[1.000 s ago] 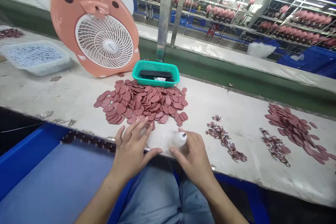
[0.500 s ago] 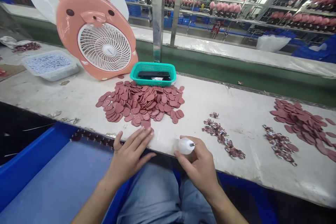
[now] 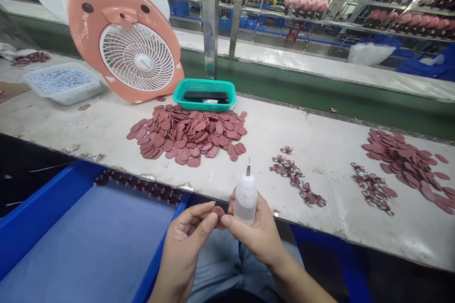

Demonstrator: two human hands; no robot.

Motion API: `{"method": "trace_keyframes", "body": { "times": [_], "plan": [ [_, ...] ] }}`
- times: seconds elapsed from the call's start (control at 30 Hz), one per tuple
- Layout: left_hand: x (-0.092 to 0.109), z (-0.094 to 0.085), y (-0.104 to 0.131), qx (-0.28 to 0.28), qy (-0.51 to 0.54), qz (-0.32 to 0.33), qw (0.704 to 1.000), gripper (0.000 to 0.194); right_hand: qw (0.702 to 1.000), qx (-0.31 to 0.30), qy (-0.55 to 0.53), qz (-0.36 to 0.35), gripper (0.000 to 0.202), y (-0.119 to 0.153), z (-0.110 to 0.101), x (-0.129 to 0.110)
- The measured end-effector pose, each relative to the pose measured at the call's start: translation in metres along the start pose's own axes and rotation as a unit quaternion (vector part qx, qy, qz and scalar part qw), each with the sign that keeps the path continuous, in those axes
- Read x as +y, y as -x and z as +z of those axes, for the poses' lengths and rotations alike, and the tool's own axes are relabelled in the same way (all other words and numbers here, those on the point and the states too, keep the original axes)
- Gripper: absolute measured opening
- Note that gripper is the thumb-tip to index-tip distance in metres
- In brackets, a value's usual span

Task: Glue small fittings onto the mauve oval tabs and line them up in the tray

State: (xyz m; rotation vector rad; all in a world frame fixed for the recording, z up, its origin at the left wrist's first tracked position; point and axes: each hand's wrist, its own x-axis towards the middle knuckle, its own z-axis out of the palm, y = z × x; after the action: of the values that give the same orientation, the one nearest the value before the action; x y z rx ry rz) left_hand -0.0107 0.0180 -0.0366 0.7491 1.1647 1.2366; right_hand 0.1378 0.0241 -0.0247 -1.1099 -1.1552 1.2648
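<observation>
1. Disc, reddish: beside table's near edge, rim pinched in left hand, fingertips nearly closed; right thumb against it.
2. Bottle: upright in right hand's curled fingers.
3. Handling advice: light rim grip, face uncovered, bottle unsqueezed.

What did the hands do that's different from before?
The left hand came off the table and back toward the lap, now pinching a reddish-brown disc. The right hand came back closer to it, still holding the bottle, whose tip pointed right and now points up. The pig fan and green basket stayed put.
</observation>
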Motion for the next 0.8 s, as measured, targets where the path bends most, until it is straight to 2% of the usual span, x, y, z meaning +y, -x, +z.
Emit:
{"method": "trace_keyframes", "body": {
  "times": [0.07,0.2,0.27,0.3,0.37,0.47,0.57,0.63,0.67,0.73,0.8],
  "plan": [
    [0.002,-0.001,0.002,-0.014,0.011,-0.010,1.000,0.023,0.999,-0.017,-0.031,0.021,0.032,0.001,0.000,-0.005],
    [0.012,-0.006,-0.001,-0.122,-0.033,-0.013,0.992,0.029,0.992,-0.057,-0.086,0.080,0.035,0.003,-0.006,-0.005],
    [0.014,-0.008,-0.002,-0.143,-0.052,0.014,0.988,0.034,0.985,-0.058,-0.120,0.107,0.040,0.004,-0.006,-0.003],
    [0.012,-0.008,-0.002,-0.130,-0.064,0.051,0.988,0.036,0.982,-0.042,-0.145,0.112,0.042,0.005,-0.004,-0.002],
    [0.003,-0.009,0.000,-0.088,-0.102,0.169,0.976,0.043,0.971,0.006,-0.207,0.120,0.046,0.007,0.003,0.001],
    [-0.017,-0.012,0.005,-0.049,-0.162,0.338,0.926,0.045,0.948,0.057,-0.279,0.145,0.050,0.012,0.019,0.006],
    [-0.031,-0.016,0.007,-0.032,-0.206,0.402,0.892,0.039,0.940,0.050,-0.293,0.166,0.053,0.016,0.028,0.010],
    [-0.031,-0.018,0.008,-0.014,-0.208,0.394,0.895,0.035,0.948,0.025,-0.273,0.161,0.053,0.018,0.025,0.012],
    [-0.030,-0.017,0.009,0.000,-0.188,0.367,0.911,0.032,0.955,0.010,-0.252,0.153,0.054,0.019,0.021,0.012],
    [-0.023,-0.014,0.010,0.024,-0.106,0.266,0.958,0.028,0.975,0.004,-0.179,0.134,0.055,0.022,0.009,0.011],
    [-0.013,-0.010,0.012,0.032,0.002,0.140,0.990,0.027,0.992,0.033,-0.070,0.097,0.051,0.026,-0.006,0.006]
  ]
}}
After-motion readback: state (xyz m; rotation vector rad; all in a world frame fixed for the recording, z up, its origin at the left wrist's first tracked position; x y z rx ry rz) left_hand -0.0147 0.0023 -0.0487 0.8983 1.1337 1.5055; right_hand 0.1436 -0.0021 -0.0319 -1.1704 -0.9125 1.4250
